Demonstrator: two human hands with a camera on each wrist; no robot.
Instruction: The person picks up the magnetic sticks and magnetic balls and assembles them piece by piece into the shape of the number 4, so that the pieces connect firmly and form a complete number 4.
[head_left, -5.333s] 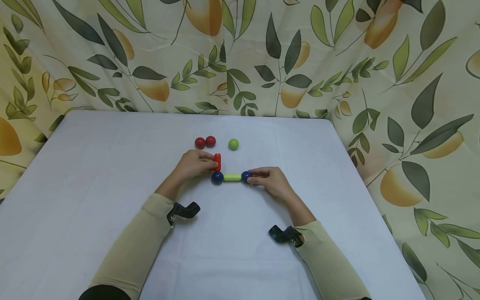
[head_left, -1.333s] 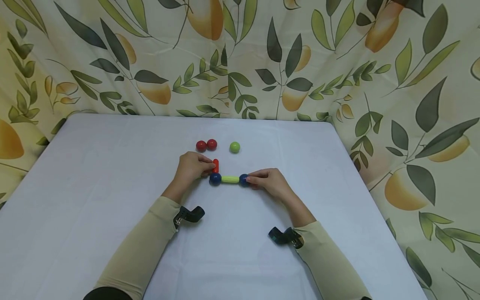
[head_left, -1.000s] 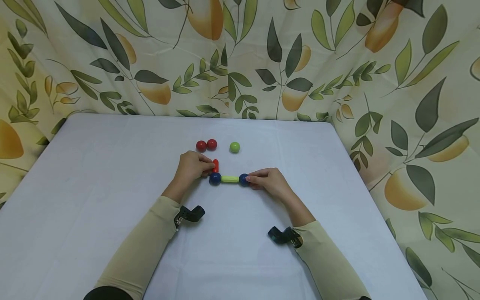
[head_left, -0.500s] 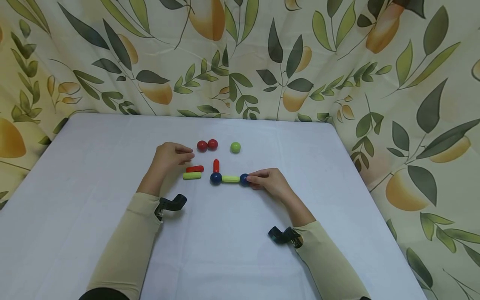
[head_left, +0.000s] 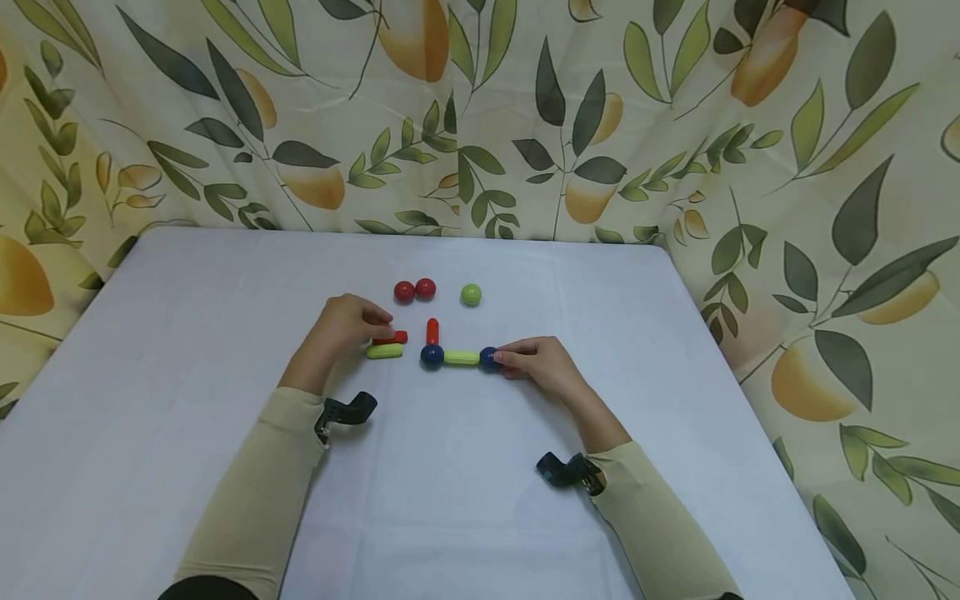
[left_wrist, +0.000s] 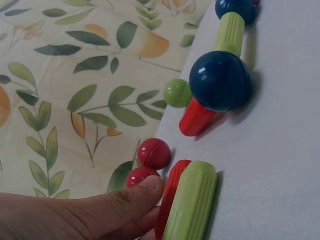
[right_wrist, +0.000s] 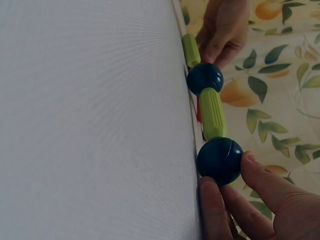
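Note:
My right hand (head_left: 546, 365) pinches a blue ball (right_wrist: 220, 161) between thumb and fingers. A lime-green rod (head_left: 461, 358) joins this ball to a second blue ball (head_left: 432, 357). From that one a red rod (head_left: 432, 331) points toward the far side of the table. My left hand (head_left: 341, 325) is at a loose red rod (head_left: 398, 337), fingertips overlapping its left end in the head view. In the left wrist view its thumb and fingers are relaxed beside the rod. A loose lime-green rod (left_wrist: 192, 205) lies alongside the red one, on the near side.
Two red balls (head_left: 405, 292) sit together farther back, with a green ball (head_left: 471, 295) to their right. All lie on a white-covered table (head_left: 465, 500). A leaf-and-fruit patterned curtain (head_left: 480, 117) hangs behind and beside it.
My left hand let go of the red rod at the left blue ball, moved left, then came down to the loose red rod. My right hand stayed on its ball.

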